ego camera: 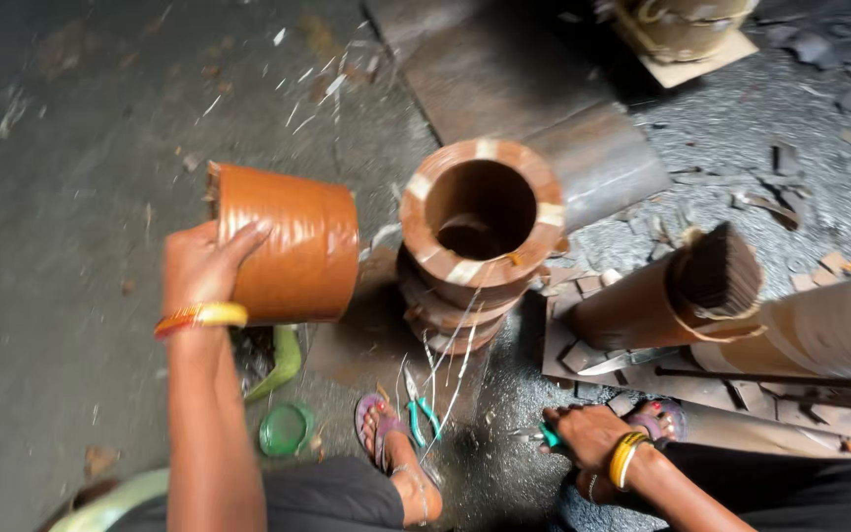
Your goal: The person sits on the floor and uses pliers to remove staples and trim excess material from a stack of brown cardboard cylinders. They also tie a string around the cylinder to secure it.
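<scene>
My left hand (199, 268) grips an orange-brown coil (288, 244) lifted off the floor (71, 148), just beside the stacked hollow coils (480, 236). My right hand (588, 433) rests low near my foot, closed around a green-handled tool (550, 436).

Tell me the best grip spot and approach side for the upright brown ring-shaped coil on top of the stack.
Probably from above: the upright brown ring-shaped coil stands with its wide bore facing up and its thick top rim bare. Hook fingers inside the bore with the thumb on the outer wall, on the near side. The left hand holds the orange wrapped cylinder; the right hand rests low.
</scene>
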